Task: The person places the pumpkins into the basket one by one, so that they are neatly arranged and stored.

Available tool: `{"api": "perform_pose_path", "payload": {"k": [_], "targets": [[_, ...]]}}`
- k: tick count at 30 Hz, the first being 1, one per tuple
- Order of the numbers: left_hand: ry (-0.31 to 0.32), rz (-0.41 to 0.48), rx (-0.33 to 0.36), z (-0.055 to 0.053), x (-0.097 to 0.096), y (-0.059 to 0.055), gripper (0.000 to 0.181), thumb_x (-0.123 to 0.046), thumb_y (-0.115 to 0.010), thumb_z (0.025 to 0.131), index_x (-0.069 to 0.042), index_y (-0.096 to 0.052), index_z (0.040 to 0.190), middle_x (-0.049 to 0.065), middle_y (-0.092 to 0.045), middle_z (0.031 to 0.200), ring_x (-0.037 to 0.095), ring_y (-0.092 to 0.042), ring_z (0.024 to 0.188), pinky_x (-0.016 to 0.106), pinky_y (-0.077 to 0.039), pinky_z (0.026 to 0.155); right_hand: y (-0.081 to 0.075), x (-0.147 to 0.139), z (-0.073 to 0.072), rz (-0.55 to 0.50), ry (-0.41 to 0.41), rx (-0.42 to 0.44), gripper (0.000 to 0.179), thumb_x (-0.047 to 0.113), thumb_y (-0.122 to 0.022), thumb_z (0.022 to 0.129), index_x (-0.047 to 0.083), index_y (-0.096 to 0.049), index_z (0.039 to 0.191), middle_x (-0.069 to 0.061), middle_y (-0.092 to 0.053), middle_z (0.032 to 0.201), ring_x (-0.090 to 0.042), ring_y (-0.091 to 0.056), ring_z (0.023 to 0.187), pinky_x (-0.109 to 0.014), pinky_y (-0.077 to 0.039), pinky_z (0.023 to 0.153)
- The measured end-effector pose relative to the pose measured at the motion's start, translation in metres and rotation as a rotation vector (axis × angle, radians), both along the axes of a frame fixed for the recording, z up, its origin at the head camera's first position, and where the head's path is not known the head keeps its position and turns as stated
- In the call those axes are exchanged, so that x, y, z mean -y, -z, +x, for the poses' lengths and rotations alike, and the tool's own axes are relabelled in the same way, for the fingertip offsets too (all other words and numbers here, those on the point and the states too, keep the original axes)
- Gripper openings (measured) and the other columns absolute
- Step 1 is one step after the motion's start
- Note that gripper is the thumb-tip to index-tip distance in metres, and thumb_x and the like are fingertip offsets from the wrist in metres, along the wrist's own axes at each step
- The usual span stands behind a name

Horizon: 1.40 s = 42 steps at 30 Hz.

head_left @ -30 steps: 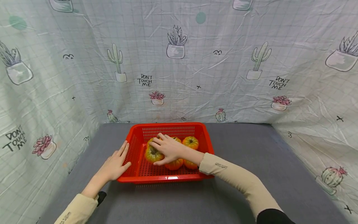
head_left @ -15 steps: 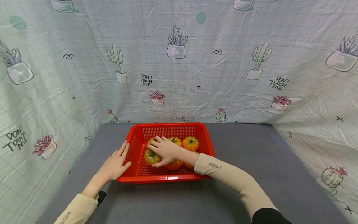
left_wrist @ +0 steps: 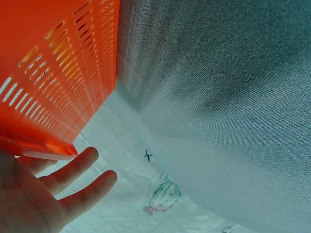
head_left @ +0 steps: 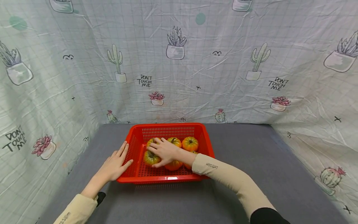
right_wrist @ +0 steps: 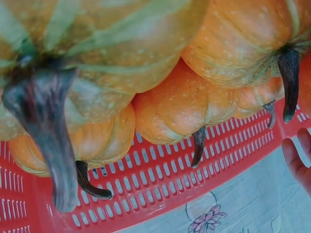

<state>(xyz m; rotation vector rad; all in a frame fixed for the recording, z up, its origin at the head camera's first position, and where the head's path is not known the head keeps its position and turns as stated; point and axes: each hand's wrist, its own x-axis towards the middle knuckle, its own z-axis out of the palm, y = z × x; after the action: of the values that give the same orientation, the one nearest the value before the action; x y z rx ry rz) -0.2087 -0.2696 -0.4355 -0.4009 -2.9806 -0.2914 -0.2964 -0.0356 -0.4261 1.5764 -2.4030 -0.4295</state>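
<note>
A red slotted basket (head_left: 167, 178) holds several orange-and-green pumpkins with dark stems. My right hand (head_left: 167, 151) reaches in from the right, fingers spread over the greenish front-left pumpkin (head_left: 151, 159) and in front of the back-left pumpkin (head_left: 150, 142). Up close in the right wrist view looms a greenish pumpkin (right_wrist: 131, 43) with a thick stem, while fingertips (right_wrist: 295, 158) show apart from it at the right edge. My left hand (head_left: 114, 166) rests on the basket's left rim with straight fingers. Seen from the left wrist, its fingers extend past the basket wall (left_wrist: 58, 63).
The basket stands on a grey tabletop (head_left: 240, 152). A pale curtain (head_left: 201, 71) printed with cacti hangs behind and on both sides. Another pumpkin (head_left: 190, 144) sits in the basket's back right corner; my right forearm partly covers those in front of it.
My right hand and forearm have shifted slightly left, and the fingers have come down toward me. The front-left pumpkin has moved a little left and nearer. My left hand stays on the rim.
</note>
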Motion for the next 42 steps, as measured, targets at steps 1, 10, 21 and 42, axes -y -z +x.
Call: {"api": "perform_pose_path", "payload": {"k": [1,10,21,42], "targets": [[-0.002,0.002,0.001,0.000,0.000,0.000,0.071,-0.040,-0.046,0.089,0.000,-0.018,0.142,0.017,-0.013,0.149,0.043,-0.036,0.119,0.058,-0.037,0.085,0.000,0.000,0.000,0.006,0.006,0.004,0.078,0.068,-0.038,0.079,0.017,-0.032,0.138,-0.001,-0.042,0.135,-0.025,-0.032,0.126,-0.038,-0.034,0.096],[-0.016,0.006,0.015,-0.001,0.000,0.000,0.073,-0.044,-0.043,0.090,-0.001,-0.015,0.142,0.016,-0.011,0.150,0.043,-0.034,0.120,0.059,-0.035,0.086,0.006,0.002,0.000,0.031,0.039,-0.018,0.078,0.069,-0.035,0.080,0.017,-0.033,0.138,0.000,-0.042,0.133,-0.022,-0.034,0.125,-0.036,-0.035,0.093],[-0.002,0.009,0.002,0.002,-0.003,-0.004,0.072,-0.047,-0.038,0.091,0.001,-0.018,0.142,0.017,-0.012,0.149,0.044,-0.035,0.120,0.059,-0.036,0.083,0.015,0.001,0.000,0.045,0.085,-0.065,0.077,0.071,-0.030,0.080,0.018,-0.035,0.135,-0.002,-0.041,0.131,-0.021,-0.037,0.122,-0.036,-0.038,0.090],[0.000,-0.002,0.013,0.002,-0.002,-0.003,0.074,-0.050,-0.035,0.091,0.000,-0.016,0.142,0.017,-0.012,0.149,0.044,-0.036,0.119,0.058,-0.036,0.084,0.026,0.004,0.003,0.111,0.091,-0.175,0.081,0.074,-0.021,0.079,0.019,-0.032,0.137,-0.001,-0.039,0.132,-0.018,-0.038,0.119,-0.034,-0.040,0.088]]}}
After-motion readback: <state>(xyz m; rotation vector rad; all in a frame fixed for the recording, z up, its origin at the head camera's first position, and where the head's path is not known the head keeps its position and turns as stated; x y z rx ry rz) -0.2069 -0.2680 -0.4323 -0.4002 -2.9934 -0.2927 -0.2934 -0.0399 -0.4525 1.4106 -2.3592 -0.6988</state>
